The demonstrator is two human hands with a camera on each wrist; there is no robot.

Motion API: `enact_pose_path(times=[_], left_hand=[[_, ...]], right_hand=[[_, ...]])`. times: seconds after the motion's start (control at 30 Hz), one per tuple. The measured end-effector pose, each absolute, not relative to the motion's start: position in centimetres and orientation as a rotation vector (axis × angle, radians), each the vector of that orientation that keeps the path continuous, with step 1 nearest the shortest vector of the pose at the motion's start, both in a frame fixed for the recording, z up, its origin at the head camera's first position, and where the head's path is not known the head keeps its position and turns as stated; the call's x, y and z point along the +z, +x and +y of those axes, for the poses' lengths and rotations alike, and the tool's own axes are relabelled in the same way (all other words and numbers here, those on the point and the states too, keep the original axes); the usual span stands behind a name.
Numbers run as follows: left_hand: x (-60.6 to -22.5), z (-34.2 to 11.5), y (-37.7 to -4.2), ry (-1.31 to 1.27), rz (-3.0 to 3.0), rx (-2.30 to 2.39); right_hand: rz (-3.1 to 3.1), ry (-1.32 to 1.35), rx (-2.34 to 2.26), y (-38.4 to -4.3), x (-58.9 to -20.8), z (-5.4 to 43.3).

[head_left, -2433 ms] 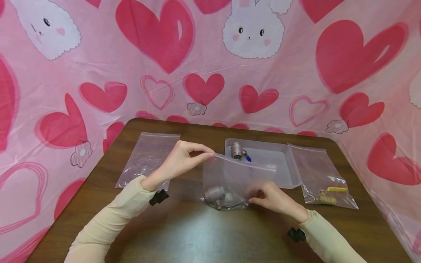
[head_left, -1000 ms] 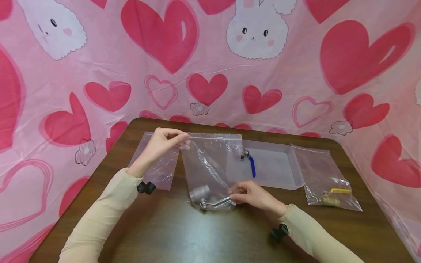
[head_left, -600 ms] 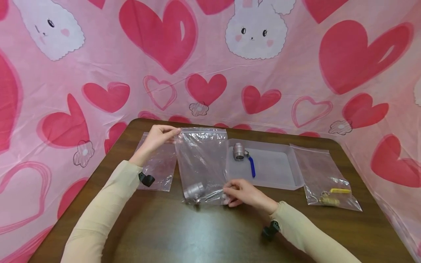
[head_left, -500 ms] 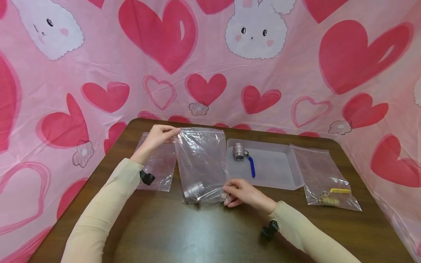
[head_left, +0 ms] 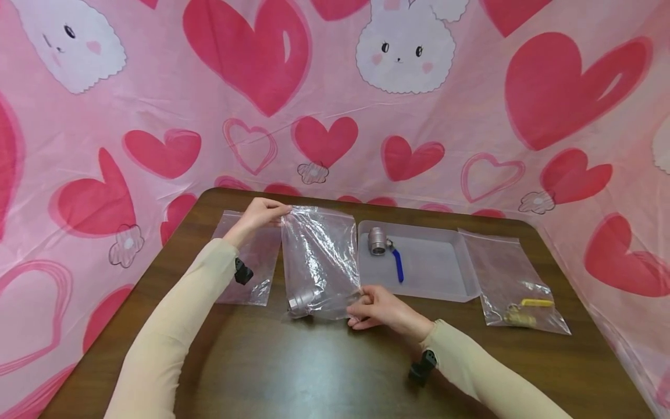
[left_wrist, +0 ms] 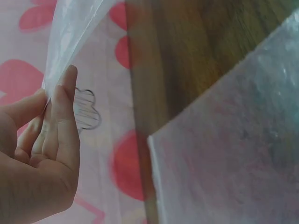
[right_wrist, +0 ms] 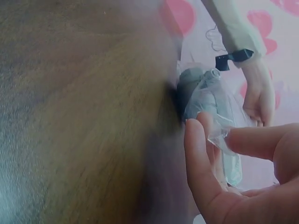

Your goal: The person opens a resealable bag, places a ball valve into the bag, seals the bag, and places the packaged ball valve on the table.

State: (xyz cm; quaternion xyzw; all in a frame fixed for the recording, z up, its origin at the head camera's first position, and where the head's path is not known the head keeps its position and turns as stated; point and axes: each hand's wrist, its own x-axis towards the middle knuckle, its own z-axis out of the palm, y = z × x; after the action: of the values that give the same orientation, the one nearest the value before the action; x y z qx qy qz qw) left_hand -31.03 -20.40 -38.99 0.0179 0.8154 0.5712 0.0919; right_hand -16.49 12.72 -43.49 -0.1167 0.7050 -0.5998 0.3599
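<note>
A clear zip bag (head_left: 325,247) is stretched between my two hands, slanting up toward the back of the table. In its lower left corner lies a steel ball valve (head_left: 301,302), blurred by glare on the plastic. My left hand (head_left: 260,214) pinches the upper left corner; in the left wrist view, thumb and fingers of that hand (left_wrist: 49,154) meet on the film. Down at the lower right corner, my right hand (head_left: 386,308) pinches the plastic. The right wrist view shows a fold of film between that hand's thumb and fingers (right_wrist: 197,144), with the bagged valve (right_wrist: 191,83) beyond.
Another flat zip bag (head_left: 245,282) lies partly under my left forearm. Right of the held bag, a translucent tray (head_left: 434,273) contains a steel ball valve (head_left: 377,241) with a blue lever. Farther right, a zip bag (head_left: 494,262) holds a brass ball valve (head_left: 520,317) with a yellow handle.
Both hands have carried the bag leftward and lifted its top toward the back, uncovering the tray's valve. Over the last half second the bag's film has shifted slightly, its lower edge rising a little.
</note>
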Motion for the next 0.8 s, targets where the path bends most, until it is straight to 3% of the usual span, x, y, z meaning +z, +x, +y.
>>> enact_pose_path(times=[0.8], left_hand=[[-41.9,-19.2,-35.3,0.061,2.590,1.397]], right_hand=[[1.738,-0.170,-1.611,-16.9,-43.8,12.3]])
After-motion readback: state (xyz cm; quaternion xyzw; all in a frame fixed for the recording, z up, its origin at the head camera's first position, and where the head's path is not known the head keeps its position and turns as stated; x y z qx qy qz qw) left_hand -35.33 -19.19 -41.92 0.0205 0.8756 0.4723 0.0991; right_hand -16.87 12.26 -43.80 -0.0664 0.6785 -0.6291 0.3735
